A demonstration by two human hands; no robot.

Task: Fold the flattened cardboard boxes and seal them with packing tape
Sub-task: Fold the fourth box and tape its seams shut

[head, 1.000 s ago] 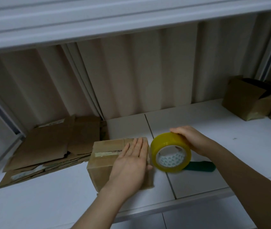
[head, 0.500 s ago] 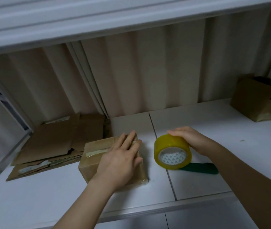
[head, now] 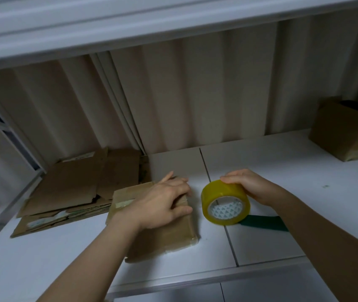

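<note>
The left hand (head: 162,203) grips the far right edge of the box (head: 160,232), fingers curled over it; the box's long axis runs away from the person. Just right, the right hand (head: 247,186) grasps the tape roll (head: 225,204), standing on edge, core facing the person.

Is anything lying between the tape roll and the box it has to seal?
Nothing visible does. The tape roll, held by the right hand, is apart from the box under the left hand, with only bare white tabletop between them.
</note>
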